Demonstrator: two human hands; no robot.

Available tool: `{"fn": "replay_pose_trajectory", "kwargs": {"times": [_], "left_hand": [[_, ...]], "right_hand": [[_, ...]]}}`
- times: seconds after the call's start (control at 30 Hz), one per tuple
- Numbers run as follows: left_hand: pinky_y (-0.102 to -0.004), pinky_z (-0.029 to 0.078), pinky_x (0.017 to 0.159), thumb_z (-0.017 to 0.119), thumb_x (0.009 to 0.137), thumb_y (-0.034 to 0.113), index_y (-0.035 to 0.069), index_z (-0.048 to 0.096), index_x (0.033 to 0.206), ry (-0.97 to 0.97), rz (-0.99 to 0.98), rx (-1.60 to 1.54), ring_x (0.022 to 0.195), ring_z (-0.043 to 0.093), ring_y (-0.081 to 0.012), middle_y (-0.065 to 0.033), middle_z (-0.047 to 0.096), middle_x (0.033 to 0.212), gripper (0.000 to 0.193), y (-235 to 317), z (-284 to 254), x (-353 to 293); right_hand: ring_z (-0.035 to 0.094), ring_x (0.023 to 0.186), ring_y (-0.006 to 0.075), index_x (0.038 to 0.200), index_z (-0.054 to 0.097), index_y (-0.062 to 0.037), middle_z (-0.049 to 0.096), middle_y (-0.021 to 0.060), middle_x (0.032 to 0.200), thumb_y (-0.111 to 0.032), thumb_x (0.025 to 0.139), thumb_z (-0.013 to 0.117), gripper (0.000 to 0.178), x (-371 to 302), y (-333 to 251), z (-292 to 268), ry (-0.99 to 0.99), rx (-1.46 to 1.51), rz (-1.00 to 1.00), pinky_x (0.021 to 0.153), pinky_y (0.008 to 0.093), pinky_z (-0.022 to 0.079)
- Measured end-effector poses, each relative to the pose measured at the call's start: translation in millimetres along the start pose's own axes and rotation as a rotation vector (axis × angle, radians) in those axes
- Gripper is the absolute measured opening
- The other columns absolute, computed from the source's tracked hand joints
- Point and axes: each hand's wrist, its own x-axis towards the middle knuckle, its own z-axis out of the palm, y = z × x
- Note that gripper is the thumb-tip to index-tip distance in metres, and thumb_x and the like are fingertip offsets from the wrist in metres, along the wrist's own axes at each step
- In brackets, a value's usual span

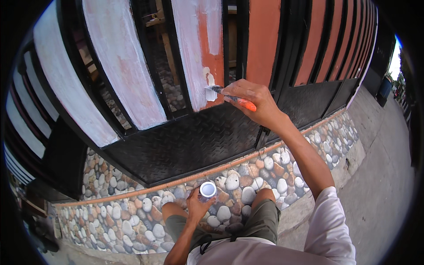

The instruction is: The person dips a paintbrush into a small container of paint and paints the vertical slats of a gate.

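Note:
My right hand [251, 99] is closed round a paintbrush [240, 102] with an orange-tipped handle. Its bristles press on the lower part of a gate slat [187, 48], where fresh white paint covers some of the orange-brown. Streaky white coats the left side of that slat, while orange-brown still shows at its right edge and bottom. Low down in front of my knees, my left hand [198, 204] grips a small round cup [208, 189] with a white rim. Pale paint is visible inside the cup. The fingers under it are partly hidden.
White-coated slats [121, 62] stand to the left and orange-brown slats [263, 39] to the right, between black metal bars. Below them runs a black tread-patterned panel [185, 150]. A pebble-patterned ledge [137, 221] lies beneath, with grey pavement [375, 176] on the right.

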Motion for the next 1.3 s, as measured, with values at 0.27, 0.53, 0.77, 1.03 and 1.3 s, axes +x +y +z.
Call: {"fn": "replay_pose_trajectory", "kwargs": {"times": [0.27, 0.53, 0.77, 1.03, 1.3], "left_hand": [[-0.0382, 0.057, 0.081, 0.091, 0.068, 0.019, 0.001, 0.067, 0.117, -0.006, -0.036, -0.016, 0.093, 0.071, -0.0293, -0.0161, 0.071, 0.106, 0.058, 3, 0, -4], [-0.0381, 0.058, 0.08, 0.091, 0.07, 0.021, 0.002, 0.067, 0.118, 0.005, -0.009, -0.029, 0.093, 0.072, -0.0282, -0.0158, 0.072, 0.106, 0.057, 6, 1, -4], [-0.0387, 0.058, 0.08, 0.091, 0.07, 0.024, 0.002, 0.067, 0.119, -0.022, -0.043, -0.036, 0.092, 0.072, -0.0287, -0.015, 0.072, 0.107, 0.059, 2, 2, -5], [-0.0385, 0.057, 0.08, 0.092, 0.069, 0.022, 0.001, 0.067, 0.118, -0.01, -0.043, -0.048, 0.092, 0.07, -0.028, -0.0157, 0.071, 0.107, 0.058, -3, 6, -7], [-0.0382, 0.056, 0.078, 0.092, 0.067, 0.022, 0.001, 0.068, 0.116, -0.032, -0.02, -0.006, 0.088, 0.07, -0.029, -0.0166, 0.07, 0.106, 0.059, -7, 6, -10]], "right_hand": [[0.073, 0.087, 0.0269, 0.106, 0.076, -0.0057, 0.075, 0.0101, 0.1, -0.004, 0.084, 0.077, 0.022, -12, -7, 14, -0.151, -0.053, 0.041, 0.072, 0.0344, 0.06], [0.074, 0.086, 0.0248, 0.106, 0.075, -0.0049, 0.074, 0.0111, 0.1, -0.006, 0.085, 0.077, 0.02, -21, -8, 10, 0.016, -0.024, 0.041, 0.072, 0.0334, 0.06], [0.074, 0.087, 0.0266, 0.106, 0.075, -0.0063, 0.074, 0.01, 0.099, -0.003, 0.082, 0.078, 0.024, -11, -3, 16, -0.084, -0.06, 0.034, 0.073, 0.0333, 0.061], [0.072, 0.08, 0.0269, 0.106, 0.074, -0.0079, 0.073, 0.0073, 0.098, -0.01, 0.085, 0.077, 0.021, -19, -4, 9, 0.03, -0.005, -0.009, 0.067, 0.0346, 0.058], [0.073, 0.081, 0.0246, 0.104, 0.075, -0.0064, 0.074, 0.0105, 0.097, -0.004, 0.084, 0.077, 0.02, -37, 4, 24, -0.04, -0.063, 0.084, 0.071, 0.0329, 0.059]]}}
